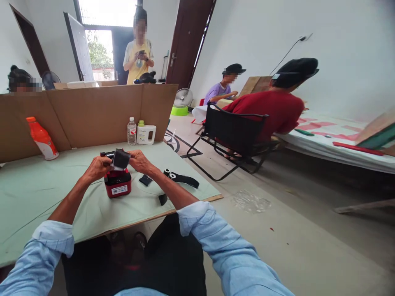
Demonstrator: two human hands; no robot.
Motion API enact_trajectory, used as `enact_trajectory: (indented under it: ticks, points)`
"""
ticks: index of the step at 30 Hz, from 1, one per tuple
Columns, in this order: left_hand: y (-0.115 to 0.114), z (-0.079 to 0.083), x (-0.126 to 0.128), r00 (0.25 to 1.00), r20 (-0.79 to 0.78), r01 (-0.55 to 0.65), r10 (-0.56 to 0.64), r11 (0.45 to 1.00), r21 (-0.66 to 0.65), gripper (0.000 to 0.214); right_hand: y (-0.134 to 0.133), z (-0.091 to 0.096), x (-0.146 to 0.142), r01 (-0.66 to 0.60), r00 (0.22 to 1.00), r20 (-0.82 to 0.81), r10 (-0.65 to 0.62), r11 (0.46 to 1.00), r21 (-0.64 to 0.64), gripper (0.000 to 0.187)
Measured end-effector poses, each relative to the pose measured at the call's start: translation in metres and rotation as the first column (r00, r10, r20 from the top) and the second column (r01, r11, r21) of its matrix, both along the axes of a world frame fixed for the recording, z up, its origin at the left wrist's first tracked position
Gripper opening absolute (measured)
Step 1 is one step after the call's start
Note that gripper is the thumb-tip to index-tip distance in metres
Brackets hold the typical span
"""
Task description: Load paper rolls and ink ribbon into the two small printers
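My left hand (pixel 98 167) and my right hand (pixel 139 161) both grip a small black part (pixel 120 159) above a red box-shaped device (pixel 117 185) that stands on the pale green tabletop (pixel 37 185). Fingers of each hand are curled round the part's ends. Just right of the device lie a small black piece (pixel 145 180), a black strap with a round end (pixel 182 179), and another black bit (pixel 162 199) near the table edge.
A cardboard screen (pixel 92 113) walls the table's back. An orange bottle (pixel 41 137), a water bottle (pixel 131 131) and a white jug (pixel 146 134) stand along it. To the right, a person in red sits in a black folding chair (pixel 234 135); others work beyond.
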State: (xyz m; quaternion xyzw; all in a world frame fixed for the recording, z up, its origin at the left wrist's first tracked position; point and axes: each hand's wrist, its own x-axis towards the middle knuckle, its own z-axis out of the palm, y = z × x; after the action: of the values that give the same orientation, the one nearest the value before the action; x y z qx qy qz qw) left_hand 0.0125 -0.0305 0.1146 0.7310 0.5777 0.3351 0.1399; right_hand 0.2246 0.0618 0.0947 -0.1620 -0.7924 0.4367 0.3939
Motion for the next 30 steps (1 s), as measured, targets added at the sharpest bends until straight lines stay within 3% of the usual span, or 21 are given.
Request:
enact_trajectory:
  ticks: [5, 11, 18, 27, 30]
  points:
    - [-0.004, -0.020, 0.000, 0.995, 0.036, -0.091, 0.092, 0.995, -0.039, 0.026, -0.002, -0.008, -0.001, 0.153, 0.983, 0.102, -0.153, 0.988, 0.000, 0.054]
    - [-0.004, -0.038, -0.003, 0.996, -0.016, -0.091, 0.090, 0.995, -0.051, 0.022, -0.007, -0.016, -0.003, 0.125, 0.978, 0.160, -0.132, 0.991, 0.049, 0.050]
    - [-0.003, -0.034, -0.001, 0.971, -0.205, -0.139, 0.121, 0.987, -0.075, 0.017, -0.010, -0.017, -0.005, -0.049, 0.988, 0.152, 0.039, 0.997, 0.064, 0.023]
    - [0.011, -0.034, 0.013, 0.887, -0.364, -0.337, 0.283, 0.937, -0.092, 0.003, -0.012, -0.019, -0.006, 0.009, 0.971, 0.233, -0.049, 0.985, 0.171, 0.022]
    - [0.012, -0.035, 0.013, 0.894, -0.359, -0.319, 0.268, 0.944, -0.090, 0.009, -0.011, -0.023, -0.005, 0.014, 0.965, 0.255, -0.065, 0.980, 0.197, 0.031]
